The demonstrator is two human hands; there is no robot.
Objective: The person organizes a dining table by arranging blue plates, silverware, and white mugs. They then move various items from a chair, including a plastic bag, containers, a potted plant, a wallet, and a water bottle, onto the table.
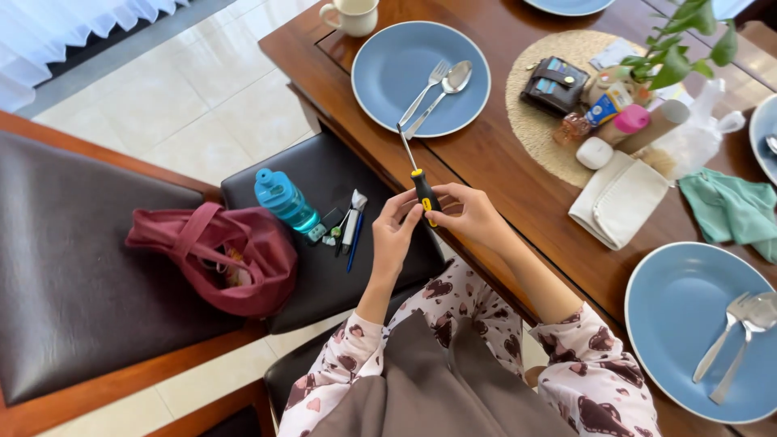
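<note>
1. Dark wooden table (494, 162) with blue plates, over pale floor tiles.
2. My left hand (394, 235) and right hand (473, 217) both pinch the screwdriver (419, 182) handle, shaft pointing toward a plate (388, 73).

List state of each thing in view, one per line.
screwdriver: held in both hands, shaft pointing at the table
left hand: fingertips on the handle
right hand: gripping the handle
blue bottle: capped, lying on the seat
red bag: open
near plate: fork and spoon on it
wallet: closed
</note>
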